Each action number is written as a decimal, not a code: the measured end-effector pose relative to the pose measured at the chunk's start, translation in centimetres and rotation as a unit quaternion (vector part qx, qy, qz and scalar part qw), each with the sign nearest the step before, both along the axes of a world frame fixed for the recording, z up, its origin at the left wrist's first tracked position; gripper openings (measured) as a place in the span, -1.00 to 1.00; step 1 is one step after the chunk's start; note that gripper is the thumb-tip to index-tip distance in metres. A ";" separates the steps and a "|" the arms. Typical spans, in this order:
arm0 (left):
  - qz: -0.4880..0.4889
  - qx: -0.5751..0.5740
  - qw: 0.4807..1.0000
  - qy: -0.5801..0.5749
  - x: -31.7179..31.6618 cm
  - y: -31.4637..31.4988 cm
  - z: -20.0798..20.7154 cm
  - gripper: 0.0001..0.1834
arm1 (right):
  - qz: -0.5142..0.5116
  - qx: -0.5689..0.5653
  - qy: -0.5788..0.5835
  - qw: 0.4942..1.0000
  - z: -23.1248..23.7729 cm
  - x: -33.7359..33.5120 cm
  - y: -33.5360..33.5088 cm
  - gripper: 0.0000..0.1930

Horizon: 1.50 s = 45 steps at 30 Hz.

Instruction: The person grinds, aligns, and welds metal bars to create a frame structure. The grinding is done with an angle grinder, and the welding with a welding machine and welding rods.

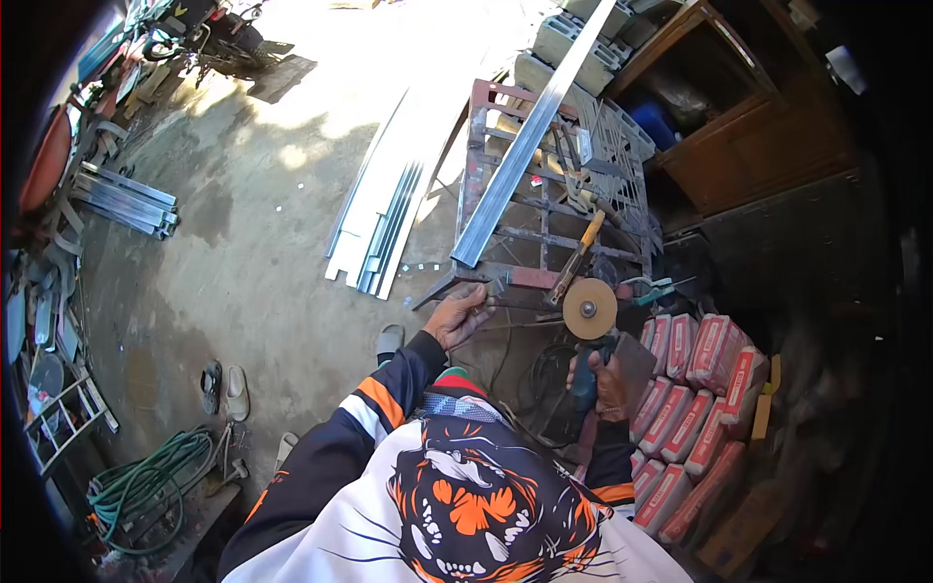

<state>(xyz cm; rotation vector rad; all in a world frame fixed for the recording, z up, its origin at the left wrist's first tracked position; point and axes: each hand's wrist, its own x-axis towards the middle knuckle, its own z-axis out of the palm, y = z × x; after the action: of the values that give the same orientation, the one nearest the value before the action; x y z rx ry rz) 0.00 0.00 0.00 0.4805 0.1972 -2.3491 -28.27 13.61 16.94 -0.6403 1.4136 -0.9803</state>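
Took clock directions from middle of view. Held grinder [583, 381] in right hand [610, 389], toward 4 o'clock, with grip wrapped around its body. Had tan disc [589, 297] at grinder's 12 o'clock end, flat face to camera. Could not tell disc spinning or stopped. Had left hand [457, 317] near middle, well apart from disc on its 9 o'clock side, fingers curled in. Could not tell left grip empty or pinching something; too small at fingertips.

Saw slatted metal table [531, 278] toward 1 o'clock, just past left hand. Found long metal tube [523, 167] lying slantwise over table, lower end near left hand's 12 o'clock. Noted yellow-handled tool [587, 238] at table's near edge, just beside disc on its 12 o'clock side. Spotted teal tool [655, 291] near disc, toward its 3 o'clock.

Saw pink-and-white bags [682, 423] stacked at 4 o'clock, near right hand. Logged metal bars [374, 228] on floor [267, 277] toward 11 o'clock, another bundle [126, 202] between 9 and 10. Marked slippers [237, 394] and coiled green hose [146, 486] around 8, wooden cabinet [777, 146] at 2.
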 end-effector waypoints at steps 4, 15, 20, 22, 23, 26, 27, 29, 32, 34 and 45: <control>0.059 -0.052 0.994 -0.077 2.3 1.9 5.2 -0.66 | 0.020 -0.007 -0.017 1.000 1.8 1.7 -2.8 -0.34; 0.188 -0.055 0.959 -0.205 4.8 -2.8 5.4 -0.69 | 0.130 0.014 0.043 0.990 2.4 1.2 -8.7 -0.48; 0.135 -0.059 0.967 -0.208 6.1 -6.0 2.8 -0.74 | 0.170 0.007 0.053 0.984 3.1 3.2 -10.1 -0.48; 0.089 -0.070 0.972 -0.208 6.6 -7.1 1.9 -0.75 | 0.184 0.008 0.052 0.981 3.5 4.2 -10.7 -0.48; 0.040 -0.080 0.974 -0.207 7.0 -7.6 1.4 -0.76 | 0.196 0.010 0.050 0.979 3.6 4.7 -11.0 -0.48; 0.022 -0.097 0.971 -0.216 6.2 -8.7 1.1 -0.77 | 0.207 0.013 0.069 0.976 3.2 4.8 -11.8 -0.49; 0.029 -0.119 0.972 -0.200 6.1 -9.0 1.1 -0.77 | 0.207 0.015 0.070 0.976 3.3 4.9 -12.0 -0.49; 0.019 -0.121 0.968 -0.220 6.5 -9.3 1.2 -0.74 | 0.220 0.018 0.096 0.971 3.4 5.0 -12.3 -0.52; -0.003 -0.140 0.960 -0.243 8.1 -9.1 0.7 -0.69 | 0.228 0.021 0.100 0.968 3.5 5.3 -12.7 -0.54; 0.017 -0.113 0.964 -0.238 8.6 -7.5 0.7 -0.69 | 0.219 0.032 0.094 0.971 3.4 5.2 -12.3 -0.55; 0.120 0.033 0.990 -0.072 -2.7 2.9 -2.7 -0.81 | 0.168 0.089 0.089 0.978 1.0 1.1 -8.5 -0.53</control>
<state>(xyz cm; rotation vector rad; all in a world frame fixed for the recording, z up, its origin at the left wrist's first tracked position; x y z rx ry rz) -2.69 2.85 -2.68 0.6204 0.2508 -2.0693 -27.20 5.16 17.91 -0.8155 1.4709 -0.5336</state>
